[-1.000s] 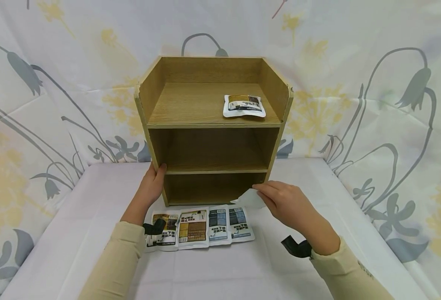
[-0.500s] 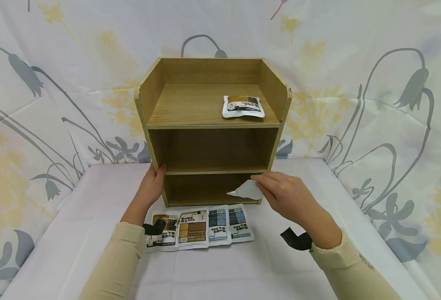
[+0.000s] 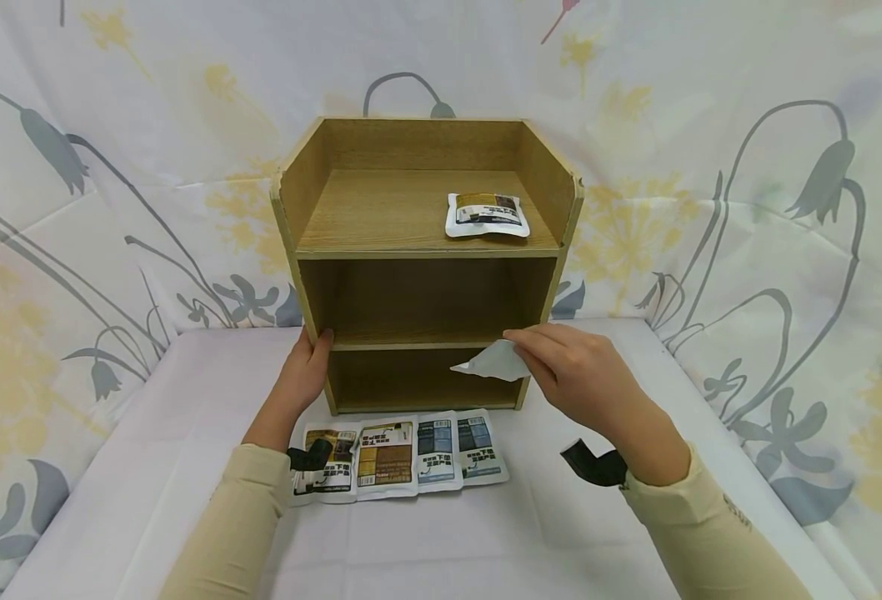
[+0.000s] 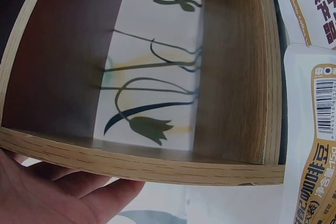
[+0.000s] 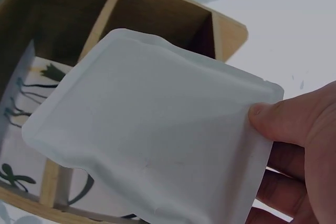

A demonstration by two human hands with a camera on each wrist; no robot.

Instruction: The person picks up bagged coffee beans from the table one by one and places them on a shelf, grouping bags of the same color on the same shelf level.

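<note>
A small wooden shelf unit stands on the white-covered table. My left hand grips its left side panel; in the left wrist view my fingers lie along the outside of the panel. My right hand pinches a flat white pouch by one edge, in front of the lower right compartments. Its plain white face fills the right wrist view, with my thumb on the near corner and the other fingers behind. Any print on its other face is hidden.
One printed pouch lies at the right of the top shelf. Several more pouches lie side by side on the table before the unit. Behind hangs a flowered cloth.
My right hand has risen, lifting the white pouch from the bottom compartment's level to about the middle shelf board. The left hand stays on the side panel.
</note>
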